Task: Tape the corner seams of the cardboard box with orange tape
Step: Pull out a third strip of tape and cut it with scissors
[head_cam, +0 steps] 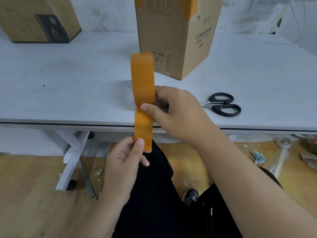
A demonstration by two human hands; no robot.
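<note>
While the right hand (178,110) grips the orange tape roll (142,78), the left hand (127,155) pinches its free end, drawing a strip. Behind the roll stands the tall brown cardboard box (173,40), awaiting its seams.

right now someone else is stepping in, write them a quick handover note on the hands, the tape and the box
Right hand: holds the orange tape roll upright, thumb pressing where the strip leaves it.
Left hand: pinches the free end of the pulled strip, below the table edge.
Cardboard box: stands on the table behind the roll; orange tape already on two upper corners.
Scissors: lie on the table to the right, untouched.
Done: two corners in view taped, new strip drawn out.
Left: cut the strip and stick it on; the other seams are out of view, so check them.
</note>
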